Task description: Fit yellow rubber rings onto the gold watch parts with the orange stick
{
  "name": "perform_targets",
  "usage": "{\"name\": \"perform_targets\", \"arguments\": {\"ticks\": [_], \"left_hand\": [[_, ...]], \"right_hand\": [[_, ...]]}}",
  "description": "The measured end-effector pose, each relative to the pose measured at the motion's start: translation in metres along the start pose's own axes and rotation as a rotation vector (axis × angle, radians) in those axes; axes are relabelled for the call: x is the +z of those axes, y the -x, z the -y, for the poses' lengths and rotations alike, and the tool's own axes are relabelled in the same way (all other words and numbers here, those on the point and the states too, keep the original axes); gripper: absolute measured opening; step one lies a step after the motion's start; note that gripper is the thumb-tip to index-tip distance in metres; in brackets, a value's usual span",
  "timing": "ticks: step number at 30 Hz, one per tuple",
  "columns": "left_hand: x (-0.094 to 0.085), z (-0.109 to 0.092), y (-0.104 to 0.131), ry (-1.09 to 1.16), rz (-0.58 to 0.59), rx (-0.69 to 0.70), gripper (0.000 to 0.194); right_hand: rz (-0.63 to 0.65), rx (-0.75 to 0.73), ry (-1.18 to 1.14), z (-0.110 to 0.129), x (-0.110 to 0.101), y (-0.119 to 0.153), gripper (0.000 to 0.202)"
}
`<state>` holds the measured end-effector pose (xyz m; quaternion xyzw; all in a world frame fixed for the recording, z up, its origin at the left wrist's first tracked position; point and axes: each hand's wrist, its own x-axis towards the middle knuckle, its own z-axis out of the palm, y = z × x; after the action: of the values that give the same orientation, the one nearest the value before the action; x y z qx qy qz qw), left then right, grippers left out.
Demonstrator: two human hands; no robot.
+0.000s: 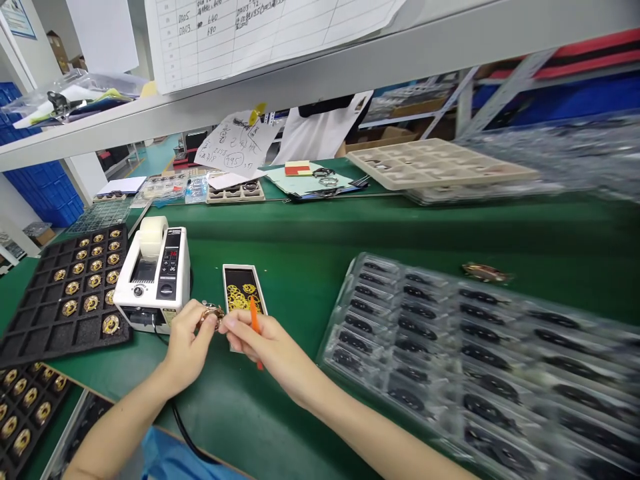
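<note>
Near the middle, the thumb and fingers of my left hand point(189, 340) are closed on a small gold-coloured watch part point(213, 315). My right hand point(263, 337) is closed too, with a thin orange stick-like tool point(255, 317) standing up between its fingers. Its thumb and fingertips meet the right side of the watch part; whether they grip it I cannot tell. Just behind my hands lies a small white box point(259, 285) with a dark inside, holding several yellow rings point(237, 298). My right hand covers part of this box.
A white tape dispenser point(175, 267) stands left of the box. Farther left is a black tray point(57, 333) of gold round parts, with another tray point(23, 403) below. Clear plastic trays point(367, 383) of black pieces lie right. One loose shiny piece point(485, 272) sits behind them. A shelf point(320, 77) crosses above.
</note>
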<state>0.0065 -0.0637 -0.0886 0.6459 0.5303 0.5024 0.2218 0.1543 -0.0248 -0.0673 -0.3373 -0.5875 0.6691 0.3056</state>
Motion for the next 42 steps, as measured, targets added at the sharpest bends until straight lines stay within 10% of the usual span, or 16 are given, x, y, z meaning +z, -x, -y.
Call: {"name": "perform_targets", "arguments": {"ticks": [16, 24, 32, 39, 42], "left_hand": [[0.014, 0.021, 0.013, -0.233, -0.089, 0.219, 0.037], [-0.021, 0.023, 0.053, 0.404, -0.483, -0.512, 0.052], [-0.062, 0.016, 0.037, 0.291, -0.628, -0.396, 0.034], [-0.065, -0.030, 0.011, -0.284, -0.097, -0.132, 0.017], [-0.064, -0.043, 0.001, -0.194, -0.013, -0.192, 0.019]], "right_hand": [[0.027, 0.065, -0.223, 0.003, 0.001, 0.005, 0.053], [-0.245, -0.077, 0.116, 0.006, -0.023, -0.001, 0.047], [-0.220, -0.105, 0.172, 0.008, -0.029, -0.002, 0.046], [-0.036, -0.263, 0.181, 0.018, -0.032, 0.002, 0.046], [0.072, -0.218, 0.115, 0.020, -0.031, 0.003, 0.045]]}}
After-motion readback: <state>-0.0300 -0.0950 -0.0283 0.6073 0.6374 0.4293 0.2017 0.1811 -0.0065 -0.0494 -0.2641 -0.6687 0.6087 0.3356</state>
